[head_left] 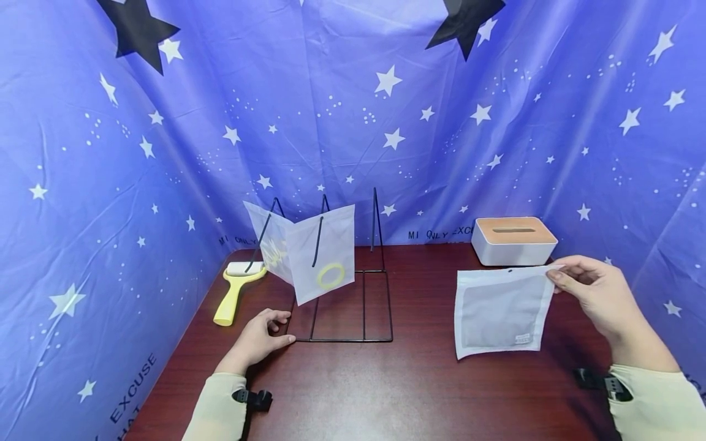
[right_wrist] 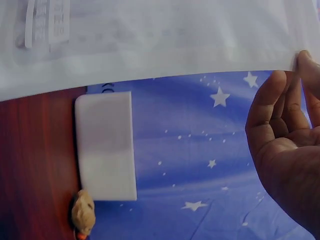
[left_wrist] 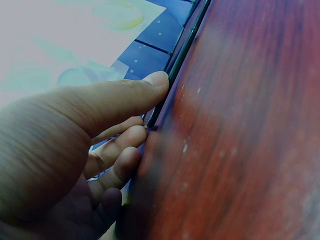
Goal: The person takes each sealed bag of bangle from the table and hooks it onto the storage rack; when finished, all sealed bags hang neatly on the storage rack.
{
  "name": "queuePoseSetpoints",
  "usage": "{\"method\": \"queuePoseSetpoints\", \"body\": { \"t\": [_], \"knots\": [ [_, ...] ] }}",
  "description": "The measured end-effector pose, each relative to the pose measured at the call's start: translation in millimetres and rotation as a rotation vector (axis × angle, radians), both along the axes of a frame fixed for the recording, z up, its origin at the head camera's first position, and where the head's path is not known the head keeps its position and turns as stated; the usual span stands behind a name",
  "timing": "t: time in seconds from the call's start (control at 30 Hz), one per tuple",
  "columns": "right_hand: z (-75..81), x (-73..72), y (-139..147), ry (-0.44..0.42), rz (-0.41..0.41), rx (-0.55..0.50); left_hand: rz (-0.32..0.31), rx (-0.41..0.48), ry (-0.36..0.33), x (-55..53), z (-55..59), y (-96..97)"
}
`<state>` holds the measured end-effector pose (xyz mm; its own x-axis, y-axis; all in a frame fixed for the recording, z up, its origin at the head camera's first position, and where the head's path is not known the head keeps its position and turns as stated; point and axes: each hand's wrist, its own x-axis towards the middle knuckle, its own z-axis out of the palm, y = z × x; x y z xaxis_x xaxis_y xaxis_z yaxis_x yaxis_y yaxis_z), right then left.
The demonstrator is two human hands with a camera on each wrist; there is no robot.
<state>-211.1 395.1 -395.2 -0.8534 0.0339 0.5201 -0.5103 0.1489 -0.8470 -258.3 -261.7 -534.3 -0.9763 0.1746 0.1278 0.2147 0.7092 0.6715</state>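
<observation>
My right hand [head_left: 592, 294] pinches the top right corner of a flat white pouch [head_left: 499, 312], which hangs over the right side of the table with a small printed label near its bottom. In the right wrist view the pouch [right_wrist: 165, 40] spans the top. At the front left corner of a black wire rack [head_left: 377, 340], my left hand [head_left: 259, 337] grips the base wire between thumb and fingers. The left wrist view has the thumb [left_wrist: 145, 87] lying on that wire. Two translucent white pouches [head_left: 309, 245] stand upright in the rack's left slots, the front one showing a yellow ring.
Left of the rack lies a yellow-handled roller [head_left: 231, 300]. A white tissue box [head_left: 513, 248] with a wood-toned lid stands at the back right. Beside it, in the right wrist view, is a small tan lumpy object [right_wrist: 83, 212]. Blue star-print cloth [head_left: 353, 122] encloses the table's back and sides.
</observation>
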Motion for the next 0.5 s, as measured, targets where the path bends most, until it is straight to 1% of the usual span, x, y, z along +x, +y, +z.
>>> {"method": "queuePoseSetpoints", "body": {
  "t": [0.13, 0.27, 0.5],
  "knots": [
    [4.2, 0.8, -10.3, 0.017, 0.002, -0.005, 0.004, -0.004, -0.001, 0.5, 0.9, 0.4],
    [6.5, 0.5, -19.4, 0.03, 0.028, -0.041, 0.007, -0.008, 0.003, 0.9, 1.4, 0.4],
    [13.1, 2.4, -31.7, 0.039, 0.035, -0.044, 0.004, -0.004, 0.009, 1.4, 2.5, 0.6]
  ]
}}
